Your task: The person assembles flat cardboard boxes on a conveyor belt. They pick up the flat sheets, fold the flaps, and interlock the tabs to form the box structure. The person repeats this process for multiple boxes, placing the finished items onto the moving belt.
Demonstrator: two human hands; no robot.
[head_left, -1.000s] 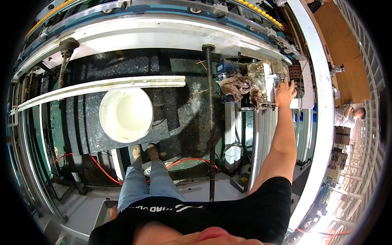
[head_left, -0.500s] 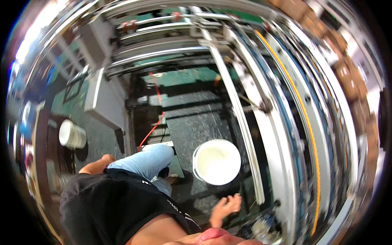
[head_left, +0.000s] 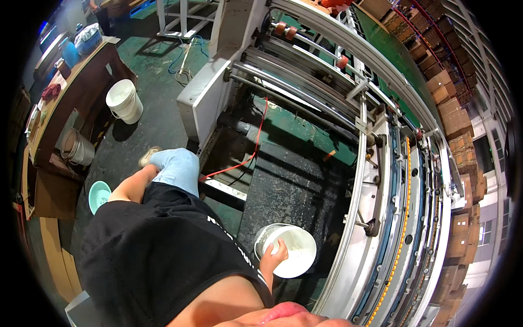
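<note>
A white plastic bucket [head_left: 297, 256] stands on the dark floor platform at my right, its opening turned partly up to the view. Pale liquid or residue coats its inside. My right hand [head_left: 279, 252] grips the bucket's near rim, thumb up and fingers curled over the edge. Down past my side runs my left forearm [head_left: 139, 186], ending against my jeans at the bent knee [head_left: 177, 163]. The fingers of that hand are hidden there, so whether they hold anything cannot be told.
A long machine with metal rollers [head_left: 305, 101] and rails [head_left: 395, 245] borders the front and right. A red hose [head_left: 239, 166] crosses the gap ahead. At left are a second white bucket [head_left: 125, 103], a turquoise basin [head_left: 99, 196] and a cluttered wooden bench [head_left: 81, 65].
My right hand has moved from beside the bucket onto its rim and taken hold. My view has swung left, bringing the bench and basin into sight.
</note>
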